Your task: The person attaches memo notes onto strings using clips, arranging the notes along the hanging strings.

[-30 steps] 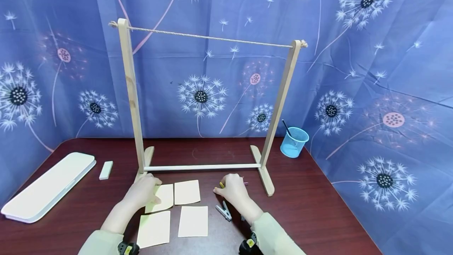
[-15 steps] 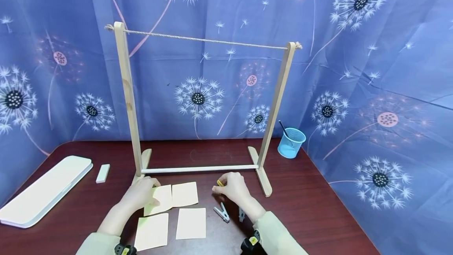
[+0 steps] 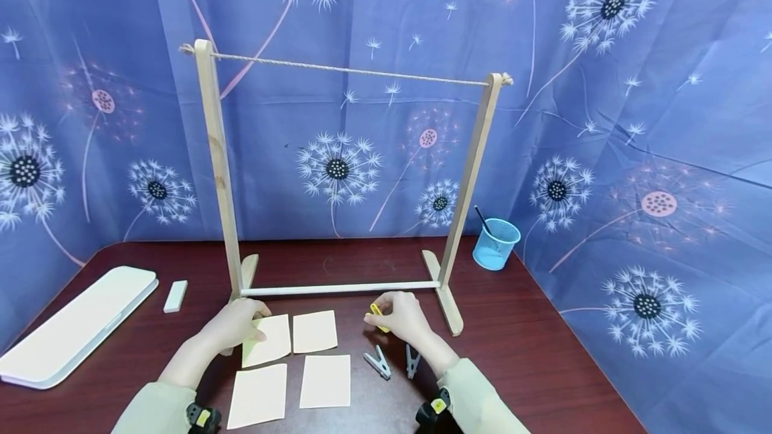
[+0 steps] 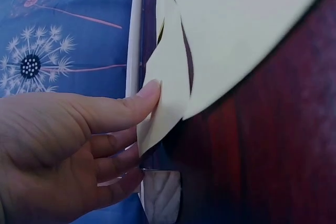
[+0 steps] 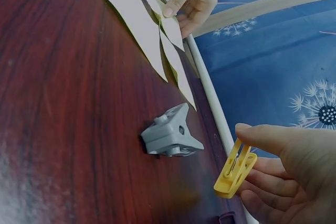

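Note:
My left hand point(image 3: 234, 324) pinches the left edge of the back-left square paper note point(image 3: 273, 341). In the left wrist view the thumb lies on top of that note point(image 4: 167, 95), with the other fingers below it. Three more pale yellow notes lie beside it: back-right point(image 3: 315, 331), front-left point(image 3: 259, 394) and front-right point(image 3: 326, 382). My right hand point(image 3: 405, 317) holds a yellow clothespin point(image 5: 235, 172) between thumb and fingers, above the table. Two grey clothespins, one left point(image 3: 378, 362) and one right point(image 3: 413, 362), lie in front of that hand.
Behind the notes stands a wooden frame point(image 3: 476, 173) with a rope point(image 3: 350, 70) across its top. A blue mesh pen cup point(image 3: 496, 246) is at the back right. To the left lie a white case point(image 3: 81, 327) and a small white block point(image 3: 175, 296).
The right hand has raised the yellow clothespin, which now shows more fully. The left hand has shifted slightly left with the note, and the gap to the neighbouring note is wider.

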Demonstrator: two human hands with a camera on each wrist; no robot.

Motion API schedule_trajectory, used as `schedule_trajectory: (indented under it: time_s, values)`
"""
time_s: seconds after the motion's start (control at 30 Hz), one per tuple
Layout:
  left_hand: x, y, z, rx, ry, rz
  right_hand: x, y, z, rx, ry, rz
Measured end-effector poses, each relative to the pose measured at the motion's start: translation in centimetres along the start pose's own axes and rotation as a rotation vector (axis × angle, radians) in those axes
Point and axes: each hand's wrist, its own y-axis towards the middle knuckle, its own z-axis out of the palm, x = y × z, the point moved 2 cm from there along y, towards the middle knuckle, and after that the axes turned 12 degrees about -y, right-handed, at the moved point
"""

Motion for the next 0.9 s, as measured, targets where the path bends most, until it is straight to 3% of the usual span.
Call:
schedule_trajectory:
  time_s: [0.13,0.4,0.73,0.9]
  values:
    - [0.2,0.5,-0.4,0.016,0.012,0.035,-0.1,0.2,-0.2,0.011,0.014,-0.010]
    - [0.4,1.0,-1.0,0.068,-0.021,0.040,-0.6,0.3,-0.3,0.025,0.057,-0.027]
    - [1.4,1.6,-2.0,0.169,-0.094,0.064,-1.6,0.5,-0.7,0.074,0.265,-0.025]
    - [1.6,1.6,-2.6,0.233,-0.208,0.085,-2.2,0.6,-1.0,0.118,0.374,-0.008]
